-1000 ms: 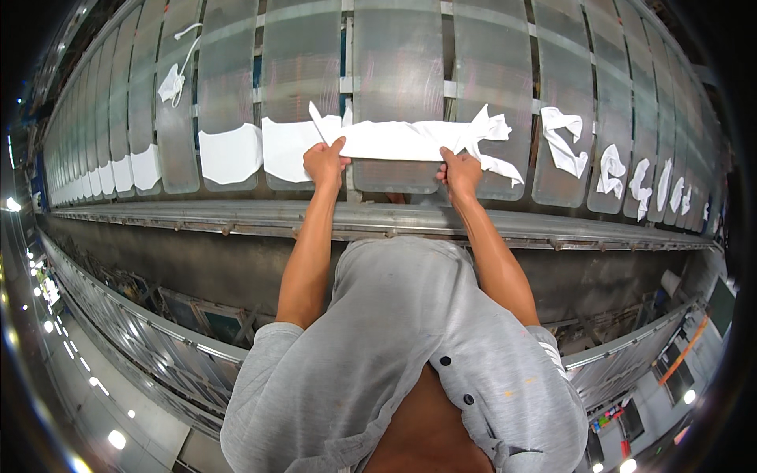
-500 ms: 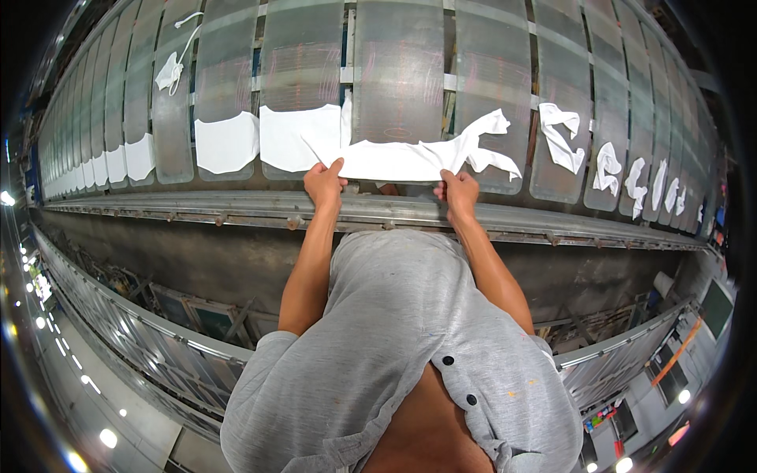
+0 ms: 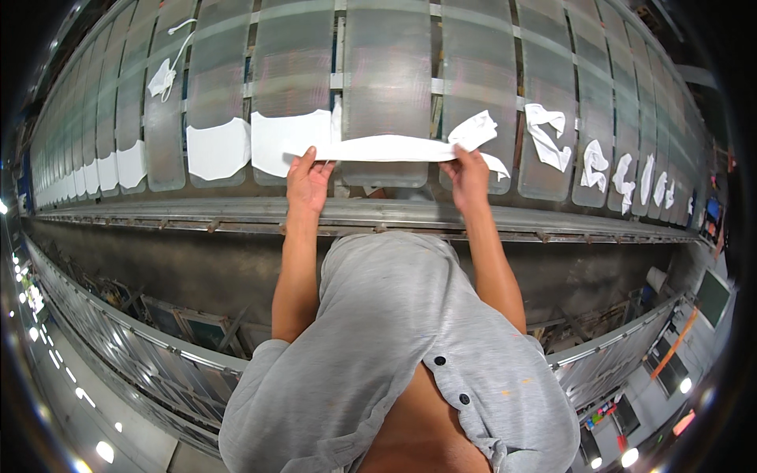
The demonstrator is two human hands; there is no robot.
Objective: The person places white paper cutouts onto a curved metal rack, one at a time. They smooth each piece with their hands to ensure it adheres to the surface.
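A white fabric piece [image 3: 392,148] is stretched sideways between my two hands, above the near end of a grey flat panel [image 3: 385,87]. At its left end, the fingers and thumb of my left hand [image 3: 309,185] pinch the edge. My right hand [image 3: 471,177] grips it farther right, with a loose crumpled part spilling out past the fingers over the neighbouring panel. Just left of the held piece, a white fabric piece [image 3: 288,134] lies flat on its panel, and another flat piece [image 3: 218,150] lies one panel farther. To the right, a crumpled white piece [image 3: 548,138] rests on a panel.
A metal rail [image 3: 378,209] runs along the panels' near edge, in front of my body. More panels with flat white pieces [image 3: 132,164] curve away left; several crumpled ones [image 3: 594,165] lie right. White scrap with a cord [image 3: 162,79] sits upper left. Another long rack [image 3: 158,335] stands lower left.
My hands have moved apart and lifted slightly, pulling the fabric into a straighter, narrower strip. Its loose right end has bunched up beside my right hand.
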